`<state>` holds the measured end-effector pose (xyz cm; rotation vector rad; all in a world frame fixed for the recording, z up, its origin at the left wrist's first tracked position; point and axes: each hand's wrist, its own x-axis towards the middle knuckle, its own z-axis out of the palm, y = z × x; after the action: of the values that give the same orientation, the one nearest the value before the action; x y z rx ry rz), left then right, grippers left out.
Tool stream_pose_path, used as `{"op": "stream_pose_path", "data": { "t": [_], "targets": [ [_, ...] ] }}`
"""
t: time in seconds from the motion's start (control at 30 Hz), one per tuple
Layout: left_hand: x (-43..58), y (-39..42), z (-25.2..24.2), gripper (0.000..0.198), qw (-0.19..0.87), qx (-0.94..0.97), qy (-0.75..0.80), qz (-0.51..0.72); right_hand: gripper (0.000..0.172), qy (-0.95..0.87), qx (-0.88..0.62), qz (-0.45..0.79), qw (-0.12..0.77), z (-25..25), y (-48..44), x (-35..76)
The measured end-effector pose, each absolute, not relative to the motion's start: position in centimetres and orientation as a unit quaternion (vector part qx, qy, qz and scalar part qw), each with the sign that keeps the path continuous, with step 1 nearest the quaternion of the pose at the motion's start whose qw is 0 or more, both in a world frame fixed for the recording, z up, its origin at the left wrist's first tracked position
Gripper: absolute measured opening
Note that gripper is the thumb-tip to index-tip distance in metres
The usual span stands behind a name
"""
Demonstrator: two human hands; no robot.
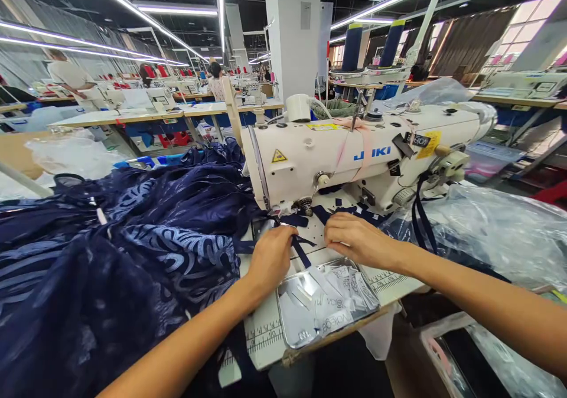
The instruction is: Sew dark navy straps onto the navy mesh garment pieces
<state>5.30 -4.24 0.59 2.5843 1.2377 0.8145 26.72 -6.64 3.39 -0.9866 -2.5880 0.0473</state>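
My left hand [272, 257] is closed on a narrow navy strap [301, 250] just in front of the needle area of a white sewing machine [305, 156]. One end of the strap hangs out past my fingers toward me. To the right, my right hand [354, 240] has its fingers pressed together low over the machine bed, beside short navy strips [322, 214]; what its fingertips hold, if anything, is hidden. Nearer to me lies a shiny metal tray [290, 333] of white printed labels [334, 297].
A large heap of navy patterned fabric [168, 250] covers the left side. Clear plastic bags [500, 227] lie at the right, with navy straps [423, 221] hanging from the machine. Behind stand other sewing tables [177, 114], a white pillar [292, 38] and a few people.
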Motion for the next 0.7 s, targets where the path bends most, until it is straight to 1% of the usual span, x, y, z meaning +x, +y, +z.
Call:
{"op": "stream_pose_path", "data": {
  "t": [0.07, 0.13, 0.17, 0.2, 0.27, 0.37, 0.43, 0.53, 0.6, 0.67, 0.7],
  "targets": [
    [4.8, -3.5, 0.2, 0.018, 0.107, 0.853, 0.437, 0.263, 0.02, -0.921, -0.344, 0.073, 0.168, 3.7, -8.3, 27.4],
    [3.9, -2.9, -0.1, 0.012, 0.129, 0.836, 0.472, 0.248, 0.014, -0.922, -0.336, 0.128, 0.143, 4.0, -9.8, 27.8],
    [3.4, -2.8, -0.2, 0.012, 0.135, 0.827, 0.491, 0.238, 0.014, -0.923, -0.332, 0.151, 0.128, 4.2, -10.5, 27.9],
    [3.0, -2.8, -0.3, 0.013, 0.137, 0.82, 0.506, 0.23, 0.017, -0.923, -0.328, 0.167, 0.113, 4.2, -11.1, 27.9],
    [2.6, -2.8, -0.4, 0.016, 0.139, 0.815, 0.519, 0.218, 0.023, -0.926, -0.323, 0.173, 0.086, 4.1, -12.0, 27.7],
    [2.8, -3.1, -0.5, 0.016, 0.131, 0.821, 0.511, 0.217, 0.011, -0.931, -0.323, 0.148, 0.084, 3.4, -12.4, 26.9],
    [3.0, -3.3, -0.5, 0.015, 0.126, 0.827, 0.501, 0.222, 0.015, -0.926, -0.322, 0.15, 0.128, 2.9, -12.1, 26.4],
    [3.0, -3.5, -0.5, 0.016, 0.146, 0.821, 0.499, 0.234, 0.015, -0.889, -0.349, 0.167, 0.246, 2.4, -10.7, 25.8],
    [2.9, -3.6, -0.5, 0.016, 0.17, 0.809, 0.508, 0.242, 0.014, -0.853, -0.383, 0.157, 0.317, 2.1, -9.4, 25.5],
    [2.8, -3.6, -0.4, 0.016, 0.192, 0.794, 0.518, 0.253, 0.015, -0.834, -0.408, 0.128, 0.348, 1.6, -7.9, 25.2],
    [2.7, -3.7, -0.4, 0.016, 0.2, 0.787, 0.522, 0.259, 0.015, -0.834, -0.416, 0.109, 0.344, 1.3, -7.3, 25.0]
  ]
}}
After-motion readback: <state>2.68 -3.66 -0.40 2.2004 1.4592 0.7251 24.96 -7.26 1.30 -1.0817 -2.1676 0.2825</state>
